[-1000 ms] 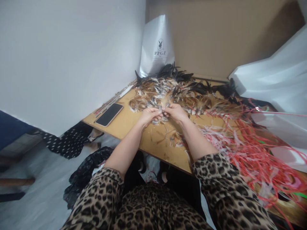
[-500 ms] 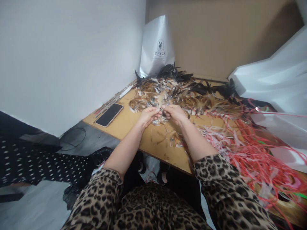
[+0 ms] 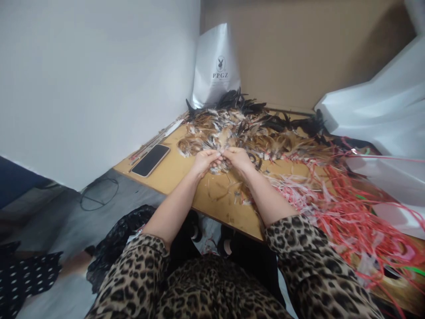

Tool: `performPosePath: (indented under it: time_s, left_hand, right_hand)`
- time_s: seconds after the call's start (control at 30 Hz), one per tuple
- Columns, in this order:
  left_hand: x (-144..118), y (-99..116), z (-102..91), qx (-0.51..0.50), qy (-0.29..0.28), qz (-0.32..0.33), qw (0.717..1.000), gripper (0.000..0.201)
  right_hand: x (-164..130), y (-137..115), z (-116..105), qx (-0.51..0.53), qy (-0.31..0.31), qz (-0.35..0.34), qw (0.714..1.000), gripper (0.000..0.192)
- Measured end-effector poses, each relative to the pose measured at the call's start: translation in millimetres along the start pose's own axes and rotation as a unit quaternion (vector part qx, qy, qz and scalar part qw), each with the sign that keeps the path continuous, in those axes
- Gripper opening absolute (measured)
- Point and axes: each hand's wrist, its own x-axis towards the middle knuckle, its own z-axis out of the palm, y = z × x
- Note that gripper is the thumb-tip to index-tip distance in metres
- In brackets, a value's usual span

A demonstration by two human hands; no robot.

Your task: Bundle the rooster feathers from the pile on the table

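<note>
My left hand (image 3: 205, 162) and my right hand (image 3: 237, 158) meet over the near side of a feather pile, their fingertips pinched together. A pale tan feather (image 3: 225, 135) rises from between the fingertips and seems to be held by both. The pinch itself is small and partly covered by the fingers. Behind the hands spreads the pile of brown and white feathers (image 3: 282, 141), with black feathers (image 3: 244, 101) along its back. A dark curled piece (image 3: 256, 160) lies beside my right wrist.
A phone (image 3: 151, 160) lies left on the wooden table (image 3: 212, 195). Red and white strips (image 3: 345, 217) heap at the right. A silver bag (image 3: 215, 48) stands behind, white sheeting (image 3: 372, 106) at right. On the floor are a black plastic bag (image 3: 128, 230) and a person's polka-dot clothing (image 3: 36, 274).
My right hand has shifted slightly left, and the fingertips are closer together. The dark curl by my right wrist has come into view. The person in polka dots has moved toward the lower left.
</note>
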Motion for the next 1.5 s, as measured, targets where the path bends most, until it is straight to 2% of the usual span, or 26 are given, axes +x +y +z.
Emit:
performPosePath:
  time_s: [0.1, 0.23, 0.33, 0.6, 0.83, 0.97, 1.13, 1.5]
  left_hand:
    - [0, 0, 1.0, 0.026, 0.0, 0.023, 0.999, 0.025]
    - [1, 0, 0.7, 0.035, 0.007, 0.03, 0.999, 0.026]
    - [1, 0, 0.8, 0.033, 0.012, 0.032, 0.999, 0.026]
    - [-1, 1, 1.8, 0.037, 0.012, 0.019, 0.999, 0.026]
    - [-3, 4, 3.6, 0.05, 0.019, 0.037, 0.998, 0.024]
    - [-4, 3, 5.9, 0.088, 0.016, 0.067, 0.994, 0.02]
    - [-4, 0, 7.1, 0.137, 0.002, 0.068, 0.988, 0.019]
    - [-7, 4, 8.8, 0.118, -0.011, 0.051, 0.992, 0.02]
  right_hand:
    - [3, 1, -1, 0.039, 0.001, -0.004, 0.999, 0.036]
    - [7, 1, -3, 0.111, 0.024, 0.01, 0.994, 0.033]
    - [6, -2, -5, 0.132, 0.019, 0.021, 0.991, 0.032]
    - [7, 1, -3, 0.099, 0.021, 0.001, 0.995, 0.029]
    - [4, 0, -1, 0.064, 0.03, -0.031, 0.997, 0.03]
    - [-1, -8, -2, 0.018, 0.035, -0.041, 0.998, 0.03]
    - [-3, -12, -3, -0.027, 0.034, -0.037, 0.998, 0.037]
    - [-1, -7, -6, -0.048, 0.026, -0.048, 0.997, 0.033]
